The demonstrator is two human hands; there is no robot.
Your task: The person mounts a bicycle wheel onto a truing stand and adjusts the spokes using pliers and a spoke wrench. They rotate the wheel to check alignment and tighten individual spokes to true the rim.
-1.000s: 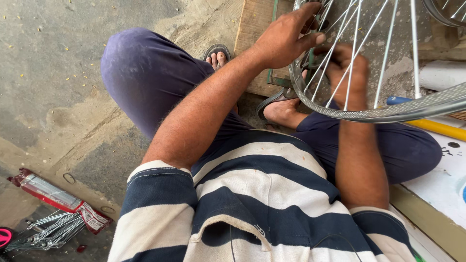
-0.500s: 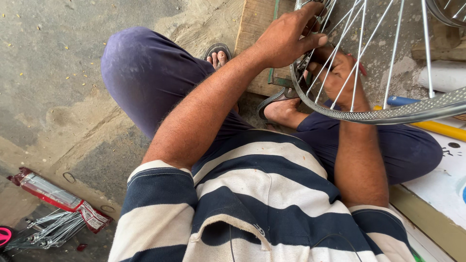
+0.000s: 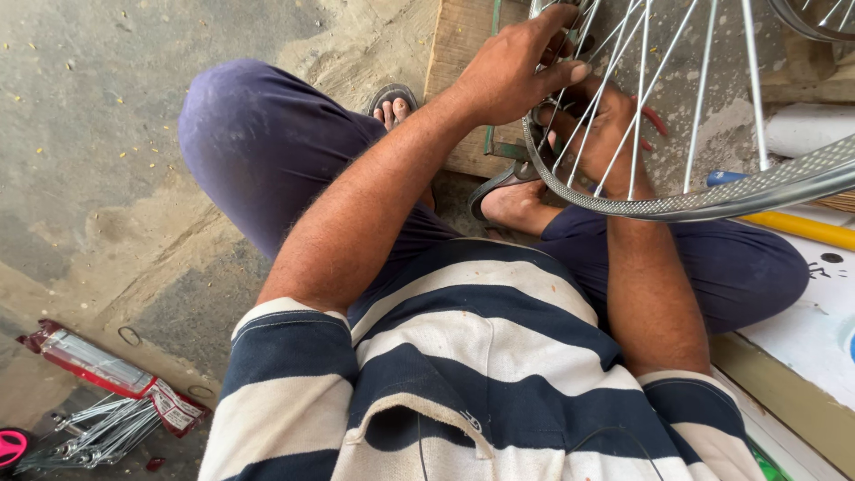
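A bicycle wheel with a shiny metal rim [image 3: 712,203] and thin spokes [image 3: 639,80] stands in front of me at the upper right. My left hand [image 3: 517,67] reaches over from the left and grips the spokes near the rim's left end. Behind the spokes, my right hand [image 3: 606,125] is closed around something small with a red part [image 3: 655,120] sticking out, likely a tool. I sit cross-legged in purple trousers and sandals, and the rim hangs just above my right knee.
A wooden board [image 3: 463,53] lies under the wheel. A yellow handle [image 3: 802,230], a blue piece [image 3: 726,178] and a white board [image 3: 810,330] are at the right. On the concrete floor, lower left, lie a bundle of loose spokes [image 3: 89,432] and a red-and-clear packet [image 3: 102,367].
The spokes have shifted a little across the view, so the wheel has turned or moved slightly. Both hands stay at the same spot on the wheel.
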